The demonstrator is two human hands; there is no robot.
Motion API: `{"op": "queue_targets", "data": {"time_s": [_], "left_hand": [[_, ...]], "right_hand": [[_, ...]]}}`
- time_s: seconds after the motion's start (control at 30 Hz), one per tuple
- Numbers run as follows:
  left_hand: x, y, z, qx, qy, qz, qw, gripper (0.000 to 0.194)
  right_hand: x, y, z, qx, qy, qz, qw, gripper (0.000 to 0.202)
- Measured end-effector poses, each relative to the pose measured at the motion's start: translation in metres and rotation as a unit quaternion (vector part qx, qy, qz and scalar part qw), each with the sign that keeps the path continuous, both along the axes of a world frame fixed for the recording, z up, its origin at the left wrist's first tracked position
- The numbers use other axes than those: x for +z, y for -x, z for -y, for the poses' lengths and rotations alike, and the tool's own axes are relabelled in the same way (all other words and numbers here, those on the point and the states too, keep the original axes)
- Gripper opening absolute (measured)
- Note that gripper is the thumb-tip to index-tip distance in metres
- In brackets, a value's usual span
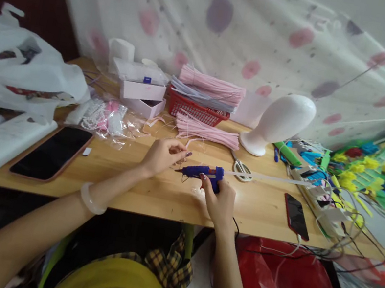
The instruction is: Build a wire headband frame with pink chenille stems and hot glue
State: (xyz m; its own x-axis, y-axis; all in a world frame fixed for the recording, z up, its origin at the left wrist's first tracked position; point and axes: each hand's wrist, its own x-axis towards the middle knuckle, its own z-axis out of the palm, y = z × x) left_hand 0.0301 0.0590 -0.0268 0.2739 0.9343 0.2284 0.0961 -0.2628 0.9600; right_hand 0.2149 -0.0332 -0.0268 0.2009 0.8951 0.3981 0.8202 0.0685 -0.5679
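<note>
My right hand (219,199) is wrapped around the handle of a blue hot glue gun (197,170), whose nozzle points left. A long whitish glue stick (268,178) sticks out of its back end. Just left of the nozzle, my left hand (164,156) is closed in a pinch. A short bit of pink pipe cleaner (189,142) shows at its fingertips; the rest of it is hidden by the fingers. Behind the glue gun lie scissors (242,169) with pale handles and a bundle of pink pipe cleaners (207,132).
A red basket (198,113) holds more pink and grey-blue pipe cleaners. Nearby stand a white foam head (282,120) and white boxes (142,90). A large phone (52,153) lies left; a smaller phone (296,216) charges right, beside a power strip (325,212) with tangled cables.
</note>
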Motion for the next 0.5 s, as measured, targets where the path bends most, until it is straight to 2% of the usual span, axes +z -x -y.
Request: {"op": "queue_targets", "data": {"time_s": [0.23,0.5], "left_hand": [[0.0042,-0.0050,0.0045,0.017,-0.028,-0.017,0.999,0.016],[0.0049,-0.0070,0.0053,0.025,-0.052,-0.043,0.997,0.013]], "right_hand": [[0.0014,-0.0002,0.0070,-0.018,-0.024,0.010,0.999,0.042],[-0.0048,-0.0054,0.0095,-0.047,-0.030,0.013,0.998,0.050]]}}
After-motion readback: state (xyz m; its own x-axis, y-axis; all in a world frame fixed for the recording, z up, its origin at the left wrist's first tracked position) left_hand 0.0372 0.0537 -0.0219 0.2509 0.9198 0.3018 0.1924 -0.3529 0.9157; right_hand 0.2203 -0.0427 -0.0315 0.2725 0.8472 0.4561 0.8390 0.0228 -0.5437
